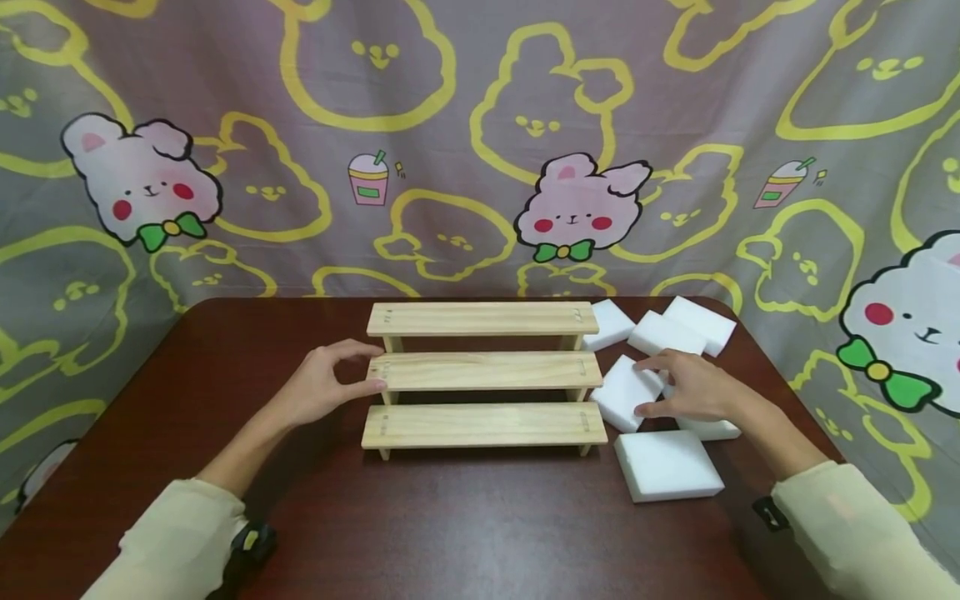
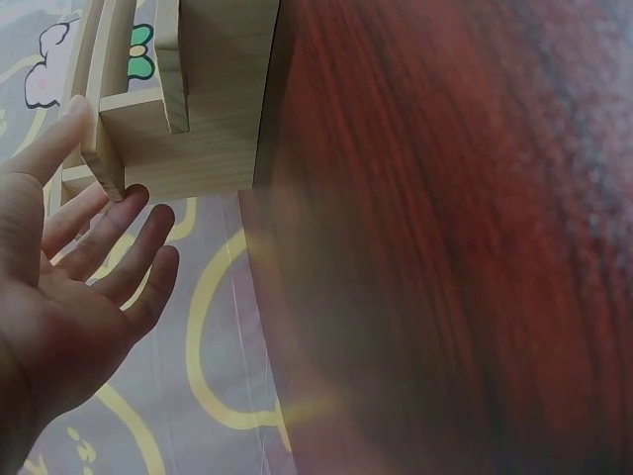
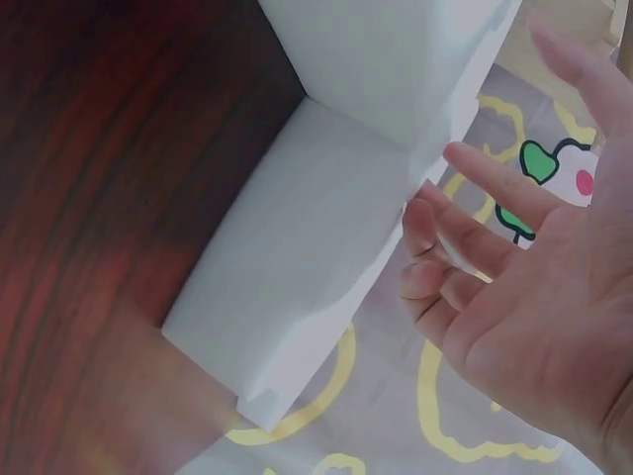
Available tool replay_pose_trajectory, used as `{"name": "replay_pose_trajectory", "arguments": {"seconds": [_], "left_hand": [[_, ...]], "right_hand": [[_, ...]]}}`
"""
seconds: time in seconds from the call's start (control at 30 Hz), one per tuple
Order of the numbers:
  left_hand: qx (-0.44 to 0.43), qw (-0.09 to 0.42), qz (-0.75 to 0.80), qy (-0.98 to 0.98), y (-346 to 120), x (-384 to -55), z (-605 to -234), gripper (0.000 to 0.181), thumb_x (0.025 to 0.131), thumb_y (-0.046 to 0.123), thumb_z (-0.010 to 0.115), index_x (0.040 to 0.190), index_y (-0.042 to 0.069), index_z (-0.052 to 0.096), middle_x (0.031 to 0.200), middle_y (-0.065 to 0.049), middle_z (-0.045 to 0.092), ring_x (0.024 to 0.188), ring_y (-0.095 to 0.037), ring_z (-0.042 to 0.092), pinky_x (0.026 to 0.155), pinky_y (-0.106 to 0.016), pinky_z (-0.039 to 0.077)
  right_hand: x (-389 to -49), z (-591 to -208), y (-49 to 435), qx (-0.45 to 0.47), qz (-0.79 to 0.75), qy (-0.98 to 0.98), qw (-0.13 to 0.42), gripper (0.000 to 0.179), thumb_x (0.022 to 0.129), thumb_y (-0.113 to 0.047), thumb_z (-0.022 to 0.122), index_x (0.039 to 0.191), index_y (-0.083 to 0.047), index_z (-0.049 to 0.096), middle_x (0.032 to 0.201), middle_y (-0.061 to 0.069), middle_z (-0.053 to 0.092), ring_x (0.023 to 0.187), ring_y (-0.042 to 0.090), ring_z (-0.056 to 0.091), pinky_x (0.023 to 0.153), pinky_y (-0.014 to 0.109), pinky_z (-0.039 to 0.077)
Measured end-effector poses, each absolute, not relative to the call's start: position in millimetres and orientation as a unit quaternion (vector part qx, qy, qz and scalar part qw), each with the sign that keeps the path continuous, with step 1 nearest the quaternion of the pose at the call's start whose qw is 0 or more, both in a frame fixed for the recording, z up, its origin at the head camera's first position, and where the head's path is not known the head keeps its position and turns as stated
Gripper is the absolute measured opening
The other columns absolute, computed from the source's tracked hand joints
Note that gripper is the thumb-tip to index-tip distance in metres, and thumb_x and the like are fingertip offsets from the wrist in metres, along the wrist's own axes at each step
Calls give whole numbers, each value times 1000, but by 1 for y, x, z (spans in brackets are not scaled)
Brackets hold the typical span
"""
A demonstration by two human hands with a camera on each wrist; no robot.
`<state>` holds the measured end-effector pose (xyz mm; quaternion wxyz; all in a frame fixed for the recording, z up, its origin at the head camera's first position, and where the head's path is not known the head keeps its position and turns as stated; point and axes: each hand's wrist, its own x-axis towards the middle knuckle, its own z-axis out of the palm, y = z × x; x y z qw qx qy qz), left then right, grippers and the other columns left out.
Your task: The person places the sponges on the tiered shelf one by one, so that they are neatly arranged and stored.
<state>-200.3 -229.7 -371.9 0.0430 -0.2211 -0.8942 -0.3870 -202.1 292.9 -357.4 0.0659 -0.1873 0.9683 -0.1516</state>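
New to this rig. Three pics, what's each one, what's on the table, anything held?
No machine: a person with bare hands and three cameras. The wide picture is from the head, looking down at a dark wooden table. The other two are from the wrists, looking along each palm. On the table stand a three-step wooden rack and, to its right, several white foam blocks. The left hand touches the end of the rack's middle step with thumb and fingers. The right hand lies on a foam block, fingers on it, nothing lifted.

The right hand [image 1: 693, 392] is covering part of one white foam block [image 1: 626, 392] and most of another [image 1: 708, 428] near the table's [image 1: 225, 367] right edge. The wooden stepped rack [image 2: 183, 109] is running off the left wrist view's top edge, and its tiers are hiding its legs from the head camera.
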Motion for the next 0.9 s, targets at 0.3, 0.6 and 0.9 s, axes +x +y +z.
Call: {"name": "replay_pose_trajectory", "arguments": {"seconds": [0.3, 0.6, 0.9], "left_hand": [[-224, 42, -387, -893, -230, -201, -371, 44, 88, 18, 86, 125, 0, 72, 123, -15, 71, 120, -37, 63, 104, -58, 44], [-221, 42, -403, -887, -231, -200, -373, 44, 87, 17, 86, 125, 1, 72, 123, -15, 71, 121, -37, 63, 105, -58, 44], [-220, 33, -404, -887, -231, -198, -371, 46, 87, 16, 85, 127, -1, 70, 122, -18, 71, 120, -39, 63, 104, -61, 43]], "right_hand": [[-212, -356, 291, -208, -127, 968, 59, 62, 76, -19, 91, 127, 5, 66, 112, 19, 64, 85, 24, 60, 71, 40, 51], [-230, -360, 289, -252, -141, 953, 90, 74, 76, 0, 88, 142, 7, 55, 140, 27, 58, 109, 34, 60, 88, 50, 54], [-234, -358, 291, -246, -148, 951, 113, 71, 74, 2, 89, 138, 3, 59, 137, 28, 58, 106, 34, 64, 86, 51, 57]]}}
